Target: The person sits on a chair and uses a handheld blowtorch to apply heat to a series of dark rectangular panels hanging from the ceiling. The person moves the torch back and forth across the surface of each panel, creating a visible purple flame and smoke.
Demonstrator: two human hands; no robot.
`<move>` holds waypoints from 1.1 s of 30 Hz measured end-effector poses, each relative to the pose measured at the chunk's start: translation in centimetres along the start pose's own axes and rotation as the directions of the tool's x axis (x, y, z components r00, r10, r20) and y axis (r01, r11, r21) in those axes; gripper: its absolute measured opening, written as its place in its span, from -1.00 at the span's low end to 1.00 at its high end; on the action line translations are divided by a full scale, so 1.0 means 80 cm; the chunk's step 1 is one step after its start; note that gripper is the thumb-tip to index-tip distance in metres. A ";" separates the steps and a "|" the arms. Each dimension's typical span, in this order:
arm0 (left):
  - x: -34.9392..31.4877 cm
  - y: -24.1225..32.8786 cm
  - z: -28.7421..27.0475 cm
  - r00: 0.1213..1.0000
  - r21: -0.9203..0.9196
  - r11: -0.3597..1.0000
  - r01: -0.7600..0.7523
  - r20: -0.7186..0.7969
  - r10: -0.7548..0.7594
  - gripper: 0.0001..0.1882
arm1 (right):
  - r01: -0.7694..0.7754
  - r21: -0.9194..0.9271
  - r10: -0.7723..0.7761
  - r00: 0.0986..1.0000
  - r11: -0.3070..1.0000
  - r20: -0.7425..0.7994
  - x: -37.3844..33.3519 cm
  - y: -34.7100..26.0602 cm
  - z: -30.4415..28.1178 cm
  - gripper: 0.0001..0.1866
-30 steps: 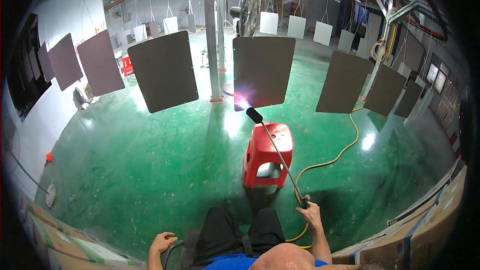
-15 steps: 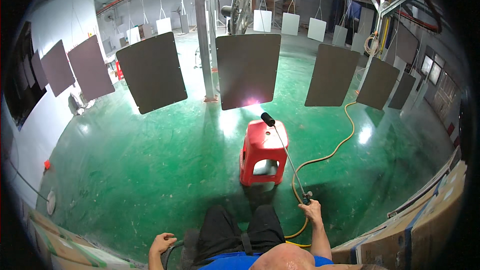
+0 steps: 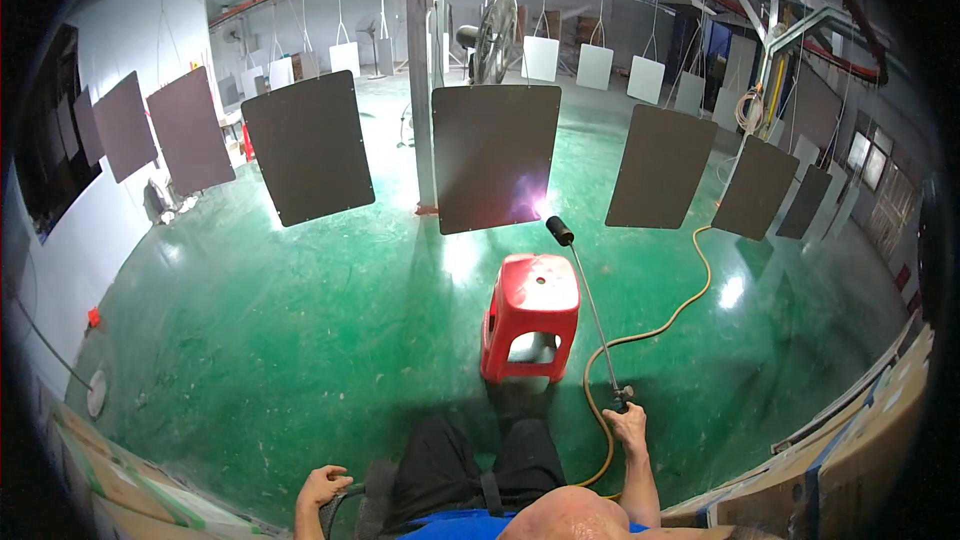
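Note:
My right hand (image 3: 628, 426) is closed around the handle of a long gas torch (image 3: 594, 317). The torch's black nozzle points up at a dark hanging panel (image 3: 493, 155) straight ahead. A bright violet-white flame (image 3: 535, 204) plays on that panel's lower right corner. At the lower left, my left hand (image 3: 324, 487) lies loosely beside a dark curved chair armrest (image 3: 343, 505), its fingers loosely extended and holding nothing. A yellow hose (image 3: 600, 380) runs near the torch handle and across the floor.
A red plastic stool (image 3: 541, 285) stands on the green floor before me. More dark panels (image 3: 310, 148) hang in a row on both sides, and white panels (image 3: 540, 58) behind. A fan (image 3: 494, 38) and a metal post (image 3: 420, 90) stand beyond. Cardboard boxes (image 3: 850, 460) flank me.
The torch nozzle has swung to the right, and the flame has shifted from the panel's bottom edge toward its lower right corner. My view has tilted up slightly. The left hand stays put.

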State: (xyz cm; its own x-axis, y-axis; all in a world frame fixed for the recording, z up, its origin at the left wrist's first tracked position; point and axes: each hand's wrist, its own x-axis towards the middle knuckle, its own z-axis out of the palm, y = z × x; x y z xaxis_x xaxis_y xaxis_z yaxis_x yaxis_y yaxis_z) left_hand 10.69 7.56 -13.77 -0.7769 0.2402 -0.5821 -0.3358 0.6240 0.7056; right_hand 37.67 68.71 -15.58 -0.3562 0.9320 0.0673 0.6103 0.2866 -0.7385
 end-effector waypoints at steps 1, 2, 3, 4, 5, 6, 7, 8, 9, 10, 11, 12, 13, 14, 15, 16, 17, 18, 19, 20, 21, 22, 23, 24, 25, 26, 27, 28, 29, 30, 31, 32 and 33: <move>0.001 0.002 0.000 1.000 0.016 1.000 0.022 -0.006 -0.022 -0.48 | -0.011 0.030 0.010 1.000 0.999 0.017 0.002 -0.002 -0.001 -0.51; 0.004 -0.002 0.000 1.000 0.008 1.000 0.013 0.000 -0.013 -0.47 | -0.020 0.063 0.018 0.999 0.998 0.035 0.003 -0.015 -0.005 -0.54; 0.004 -0.015 -0.004 1.000 -0.003 1.000 0.014 -0.002 -0.014 -0.47 | -0.028 0.086 0.022 0.997 0.996 0.074 -0.004 -0.049 -0.014 -0.57; 0.000 -0.027 -0.007 1.000 -0.016 1.000 0.017 -0.004 -0.017 -0.46 | -0.036 0.105 0.024 0.993 0.994 0.115 -0.016 -0.095 -0.030 -0.60; 0.003 -0.029 -0.006 1.000 -0.017 1.000 0.003 0.002 -0.003 -0.46 | -0.052 0.126 0.035 0.990 0.991 0.133 -0.022 -0.119 -0.045 -0.62; 0.005 -0.030 -0.006 1.000 -0.019 1.000 -0.009 0.007 0.009 -0.46 | -0.051 0.170 0.030 0.992 0.984 0.127 -0.017 -0.118 -0.045 -0.64; 0.007 -0.031 -0.007 1.000 -0.021 1.000 -0.020 0.011 0.021 -0.46 | -0.049 0.214 0.024 0.992 0.976 0.121 -0.009 -0.116 -0.041 -0.66; 0.006 -0.025 -0.005 0.999 -0.004 0.999 -0.032 0.012 0.032 -0.46 | -0.045 0.256 0.017 0.993 0.966 0.113 -0.004 -0.121 -0.043 -0.68; 0.001 -0.018 -0.003 0.999 0.013 0.999 -0.042 0.012 0.042 -0.46 | -0.018 0.255 -0.006 0.996 0.967 0.094 -0.001 -0.126 -0.046 -0.70; 0.000 -0.012 -0.001 0.999 0.030 0.998 -0.053 0.012 0.053 -0.46 | 0.009 0.253 -0.029 0.997 0.968 0.075 0.004 -0.133 -0.050 -0.71; 0.000 -0.011 -0.002 0.999 0.000 0.999 -0.037 0.019 0.037 -0.47 | 0.034 0.250 -0.052 0.996 0.968 0.066 0.005 -0.145 -0.053 -0.73; -0.001 -0.010 -0.004 0.999 -0.030 0.999 -0.021 0.027 0.022 -0.47 | -0.005 0.241 -0.014 0.997 0.971 0.075 0.004 -0.159 -0.056 -0.67; -0.001 -0.010 -0.005 0.999 -0.060 0.998 -0.005 0.036 0.007 -0.47 | -0.001 0.249 -0.020 0.996 0.968 0.083 0.006 -0.166 -0.054 -0.68; 0.001 -0.014 -0.005 0.999 -0.046 0.999 -0.008 0.035 0.010 -0.48 | 0.000 0.254 -0.025 0.995 0.967 0.092 0.007 -0.170 -0.054 -0.69; 0.005 -0.019 -0.006 0.999 -0.032 0.999 -0.012 0.035 0.013 -0.48 | 0.002 0.260 -0.029 0.994 0.966 0.101 0.007 -0.176 -0.055 -0.69; 0.007 -0.023 -0.006 0.999 -0.019 1.000 -0.015 0.035 0.016 -0.48 | 0.033 0.288 -0.062 0.994 0.957 0.092 0.007 -0.183 -0.054 -0.72; 0.005 -0.017 -0.003 0.999 -0.025 0.999 -0.025 0.041 0.026 -0.49 | 0.061 0.311 -0.091 0.993 0.948 0.080 0.004 -0.192 -0.053 -0.74; -0.002 -0.004 -0.001 0.998 -0.026 0.999 -0.030 0.049 0.032 -0.49 | 0.084 0.334 -0.114 0.991 0.939 0.071 -0.001 -0.198 -0.052 -0.75; -0.006 0.002 0.000 0.998 -0.028 0.999 -0.036 0.056 0.038 -0.50 | 0.096 0.343 -0.129 0.989 0.934 0.074 -0.005 -0.202 -0.052 -0.75; -0.006 -0.001 -0.003 0.997 -0.008 0.999 -0.050 0.058 0.051 -0.50 | 0.111 0.359 -0.148 0.986 0.927 0.079 -0.009 -0.209 -0.049 -0.75; -0.005 -0.003 -0.006 0.996 0.013 0.998 -0.065 0.062 0.064 -0.50 | 0.125 0.375 -0.167 0.982 0.918 0.082 -0.012 -0.217 -0.047 -0.75; -0.003 -0.005 -0.009 0.995 0.034 0.996 -0.081 0.066 0.078 -0.50 | 0.123 0.352 -0.169 0.980 0.928 0.104 -0.016 -0.226 -0.045 -0.74; -0.001 -0.007 -0.010 0.996 -0.005 0.998 -0.059 0.067 0.059 -0.49 | 0.119 0.329 -0.168 0.978 0.937 0.125 -0.021 -0.234 -0.044 -0.74; 0.001 -0.010 -0.010 0.997 -0.043 0.998 -0.036 0.070 0.039 -0.49 | 0.116 0.304 -0.166 0.975 0.946 0.145 -0.026 -0.239 -0.041 -0.74; 0.003 -0.013 -0.011 0.997 -0.081 0.997 -0.014 0.073 0.020 -0.48 | 0.129 0.298 -0.184 0.969 0.946 0.163 -0.030 -0.241 -0.037 -0.73; 0.004 -0.013 -0.012 0.996 -0.103 0.995 -0.009 0.085 0.018 -0.48 | 0.142 0.291 -0.199 0.963 0.946 0.179 -0.034 -0.246 -0.034 -0.73; 0.006 -0.014 -0.013 0.995 -0.124 0.992 -0.004 0.096 0.016 -0.47 | 0.155 0.284 -0.215 0.957 0.946 0.195 -0.040 -0.252 -0.032 -0.72; 0.008 -0.013 -0.015 0.994 -0.145 0.989 0.002 0.108 0.014 -0.46 | 0.151 0.276 -0.208 0.960 0.949 0.190 -0.049 -0.258 -0.031 -0.73; 0.007 -0.011 -0.016 0.994 -0.145 0.989 0.015 0.106 0.000 -0.46 | 0.150 0.260 -0.206 0.957 0.954 0.204 -0.052 -0.262 -0.030 -0.72; 0.006 -0.007 -0.016 0.994 -0.144 0.989 0.028 0.104 -0.013 -0.46 | 0.149 0.244 -0.204 0.954 0.958 0.218 -0.055 -0.265 -0.029 -0.72; 0.004 -0.004 -0.016 0.994 -0.143 0.989 0.042 0.102 -0.027 -0.46 | 0.149 0.228 -0.202 0.951 0.962 0.233 -0.057 -0.270 -0.029 -0.71; 0.003 -0.004 -0.016 0.995 -0.145 0.988 0.043 0.096 -0.030 -0.46 | 0.174 0.217 -0.224 0.947 0.960 0.229 -0.062 -0.280 -0.034 -0.70; 0.001 -0.003 -0.016 0.995 -0.147 0.988 0.046 0.090 -0.033 -0.46 | 0.172 0.216 -0.220 0.950 0.961 0.222 -0.061 -0.280 -0.033 -0.70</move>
State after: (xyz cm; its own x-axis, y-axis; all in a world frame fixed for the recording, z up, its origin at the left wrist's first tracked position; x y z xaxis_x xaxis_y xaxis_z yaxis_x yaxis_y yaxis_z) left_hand 10.05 6.47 -13.50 -0.7145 0.2856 -0.6387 -0.4455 0.5181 0.7301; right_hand 27.61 58.33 2.40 -0.6297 0.7730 0.0773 0.3727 0.3880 -0.8429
